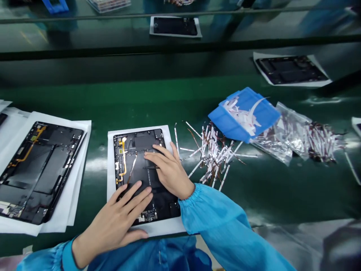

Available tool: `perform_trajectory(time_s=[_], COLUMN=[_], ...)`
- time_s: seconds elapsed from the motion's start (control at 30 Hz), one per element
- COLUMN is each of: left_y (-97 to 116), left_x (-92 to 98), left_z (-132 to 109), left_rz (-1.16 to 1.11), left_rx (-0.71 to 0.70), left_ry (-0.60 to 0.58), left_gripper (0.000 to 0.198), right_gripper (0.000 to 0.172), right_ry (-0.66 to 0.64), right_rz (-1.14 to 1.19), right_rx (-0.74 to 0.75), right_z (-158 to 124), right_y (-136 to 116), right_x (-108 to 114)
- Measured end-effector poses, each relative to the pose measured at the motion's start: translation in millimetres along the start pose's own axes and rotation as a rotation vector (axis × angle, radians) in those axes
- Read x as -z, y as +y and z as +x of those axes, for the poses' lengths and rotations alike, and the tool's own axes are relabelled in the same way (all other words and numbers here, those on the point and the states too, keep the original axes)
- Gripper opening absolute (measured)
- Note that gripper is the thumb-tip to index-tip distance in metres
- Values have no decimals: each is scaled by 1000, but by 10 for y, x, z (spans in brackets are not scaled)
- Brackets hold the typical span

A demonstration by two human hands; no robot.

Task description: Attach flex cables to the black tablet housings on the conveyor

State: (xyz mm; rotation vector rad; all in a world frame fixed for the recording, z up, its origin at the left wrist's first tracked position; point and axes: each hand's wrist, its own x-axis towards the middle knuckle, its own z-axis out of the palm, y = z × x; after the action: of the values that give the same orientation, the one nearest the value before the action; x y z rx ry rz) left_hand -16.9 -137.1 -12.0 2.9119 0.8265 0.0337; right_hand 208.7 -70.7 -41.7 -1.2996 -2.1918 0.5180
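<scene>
An opened tablet housing (141, 141) with bare inner parts lies on a white sheet (111, 165) in front of me. My left hand (121, 214) rests over its lower left part, fingers stretched out. Across its right side lies my right hand (169, 169), index and middle fingers extended onto the housing. Black tweezers (150, 167) stick out to the left from under that hand, apparently tucked in its grip; their rear end is hidden. Between the hands runs a thin white-and-brown flex cable strip (132, 167). An orange flex cable (124, 158) follows the housing's left edge.
On the right, loose flex strips (213, 154) lie heaped beside a tilted blue bin (254, 101) holding white strips. Clear plastic bags (293, 131) with more strips lie beyond. Another opened tablet (42, 165) sits on stacked sheets at left. Further housings (291, 69) lie at the back.
</scene>
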Motion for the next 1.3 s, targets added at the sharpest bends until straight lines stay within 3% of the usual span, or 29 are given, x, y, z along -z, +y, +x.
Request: perform_trajectory(time_s=[0.13, 0.33, 0.67, 0.9, 1.0, 1.13, 1.2, 1.3], left_y=[-8, 53, 227, 258, 53, -541, -871, -1226], left_x=[-7, 46, 82, 173, 302, 423, 419, 351], left_z=[6, 35, -27, 90, 131, 323, 532, 888], left_rz=[16, 57, 201, 231, 138, -89, -154, -146], left_rx=[-13, -103, -58, -85, -71, 171, 382, 469], left_ry=[-11, -66, -112, -61, -40, 129, 244, 278], left_gripper=[88, 81, 95, 71, 52, 22, 23, 36], right_gripper=[60, 53, 53, 54, 54, 56, 55, 51], right_ry=[4, 15, -1, 48, 130, 484, 591, 597], right_rz=[-2, 13, 60, 75, 124, 287, 320, 306], right_rx=[6, 14, -1, 18, 39, 26, 9, 16], right_z=[0, -4, 14, 13, 9, 13, 20, 29], right_y=[-5, 6, 14, 7, 4, 9, 17, 33], right_x=[-4, -1, 6, -21, -14, 21, 40, 56])
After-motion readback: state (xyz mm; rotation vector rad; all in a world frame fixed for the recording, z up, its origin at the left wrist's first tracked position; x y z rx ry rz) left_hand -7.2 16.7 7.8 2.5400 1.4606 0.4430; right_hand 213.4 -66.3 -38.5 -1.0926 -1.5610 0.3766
